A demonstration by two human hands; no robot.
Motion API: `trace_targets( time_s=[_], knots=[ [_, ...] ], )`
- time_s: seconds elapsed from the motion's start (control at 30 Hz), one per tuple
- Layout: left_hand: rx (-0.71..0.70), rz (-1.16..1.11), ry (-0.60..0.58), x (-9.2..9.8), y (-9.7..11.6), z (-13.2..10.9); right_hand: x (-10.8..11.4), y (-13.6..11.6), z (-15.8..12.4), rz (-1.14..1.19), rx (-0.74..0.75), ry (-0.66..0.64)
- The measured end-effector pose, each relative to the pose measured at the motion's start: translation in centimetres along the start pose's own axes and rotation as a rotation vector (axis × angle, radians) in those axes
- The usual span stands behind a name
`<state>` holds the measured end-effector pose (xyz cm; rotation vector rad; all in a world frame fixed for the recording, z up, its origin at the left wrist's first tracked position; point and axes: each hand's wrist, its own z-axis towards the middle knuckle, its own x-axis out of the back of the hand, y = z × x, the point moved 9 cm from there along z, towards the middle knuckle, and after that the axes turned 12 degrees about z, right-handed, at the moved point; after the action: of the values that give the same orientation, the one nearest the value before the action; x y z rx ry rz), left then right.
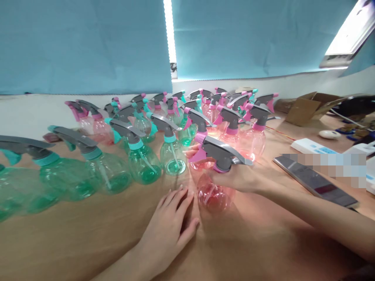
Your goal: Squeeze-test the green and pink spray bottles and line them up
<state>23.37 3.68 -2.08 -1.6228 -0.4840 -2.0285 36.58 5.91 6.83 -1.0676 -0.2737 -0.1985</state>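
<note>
My right hand (pixel 237 178) is wrapped round the neck of a clear pink spray bottle (pixel 215 197) with a grey and pink trigger head. The bottle stands nearly upright at the front of the group, its nozzle facing left. Palm down on the table (pixel 117 242), my left hand (pixel 168 224) lies to the left of this bottle with its fingers stretched out and nothing in them. Just beyond my left fingertips stands a clear green spray bottle (pixel 173 158) with a grey and teal head. Another green spray bottle (pixel 143 164) is beside it on the left.
More green spray bottles (pixel 108 171) run along the left. Several pink spray bottles (pixel 253 140) crowd behind the held one. At right lie a phone (pixel 313 179), a white power strip (pixel 316 150), a white mouse (pixel 329 134) and an open cardboard box (pixel 307 109). Blue blinds (pixel 88 47) hang behind.
</note>
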Motion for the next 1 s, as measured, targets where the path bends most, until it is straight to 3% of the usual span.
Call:
trace_targets(
  time_s=[0.3,0.6,0.87,1.0],
  knots=[
    [-0.009,0.029,-0.008,0.05,0.08,-0.01,-0.19,0.02,-0.13,0.08,0.034,0.004],
    [-0.01,0.02,0.001,0.1,0.19,-0.03,-0.15,0.18,-0.05,-0.057,0.022,-0.012],
    [-0.015,0.007,0.003,0.29,0.3,0.08,-0.82,0.12,-0.08,-0.003,-0.015,-0.108],
    [-0.011,0.0,0.004,0.2,0.27,0.08,-0.43,0.31,-0.11,-0.053,-0.056,-0.071]
  ],
)
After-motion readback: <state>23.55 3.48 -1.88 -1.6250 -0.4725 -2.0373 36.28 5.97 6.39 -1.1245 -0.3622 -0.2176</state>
